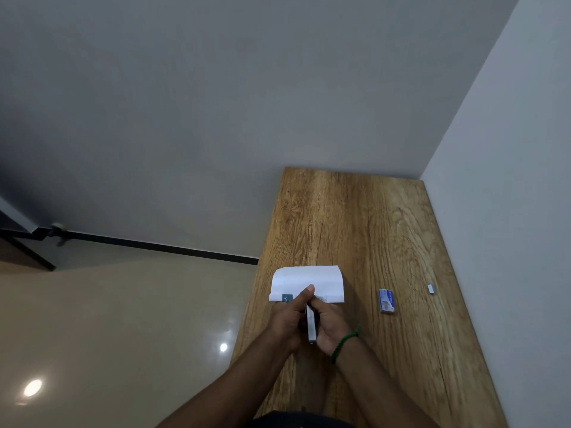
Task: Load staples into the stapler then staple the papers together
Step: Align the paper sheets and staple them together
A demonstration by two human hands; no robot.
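A silver stapler (311,325) is held between both hands just above the wooden table (370,223). My left hand (289,318) wraps its left side, thumb stretched forward over the papers. My right hand (329,327), with a green bracelet on the wrist, grips the right side. The stapler's front end is hidden by my fingers where it meets the near edge of the white papers (309,281), which lie flat on the table. Whether the stapler is open or pressed down cannot be told.
A small blue staple box (386,301) lies on the table to the right of my hands. Farther right sits a short strip of staples (431,288). A white wall borders the table's right edge; tiled floor lies to the left.
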